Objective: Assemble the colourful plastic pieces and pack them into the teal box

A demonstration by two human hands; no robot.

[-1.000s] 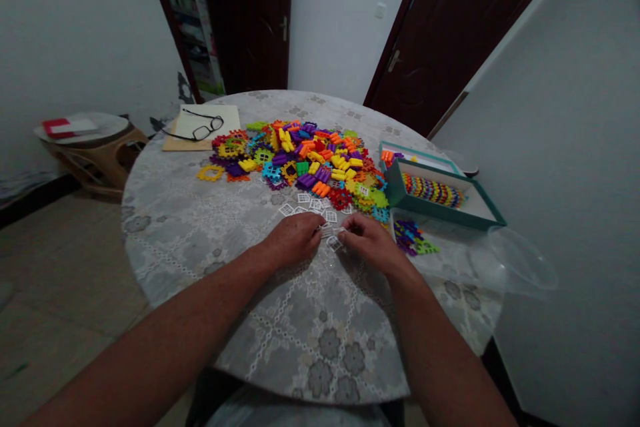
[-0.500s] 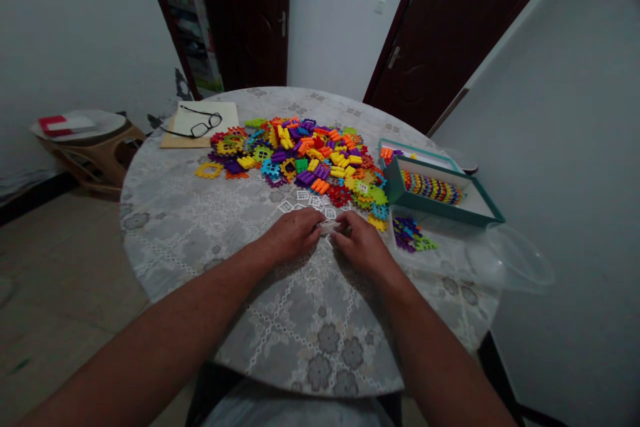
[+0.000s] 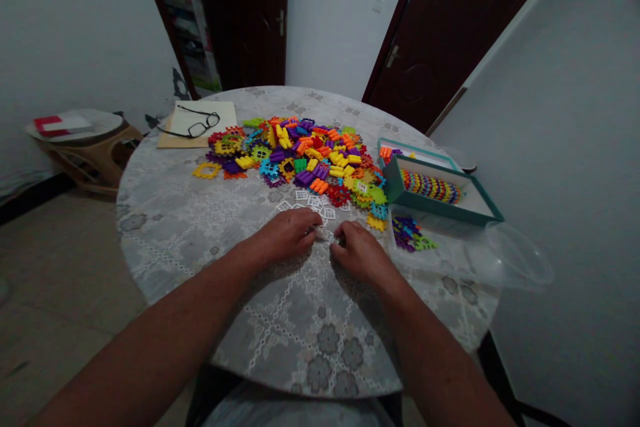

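Handwork, apparently: worked at small white lattice pieces [image 3: 329, 213] on the worktop [image 3: 170, 240], near side of the colourful heap [image 3: 310, 153]. Held left hand [image 3: 290, 233] and right hand [image 3: 361, 250] curled, fingertips nearly together, slightly apart; couldn't make out any gripped piece. Next, likely needed a precise pinch.

Free cloth [image 3: 280, 347] between forearms [image 3: 200, 293] and out left, white pieces [image 3: 316, 202] then toy pile [image 3: 310, 155] blocking ahead, box [image 3: 440, 209] and tub [image 3: 450, 253] barring the right

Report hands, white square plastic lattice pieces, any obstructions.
Left bare hand, right bare hand: apart, grips unclear. White square plastic lattice pieces: scattered just beyond. Multicoloured plastic pile: close behind them, not between hands.
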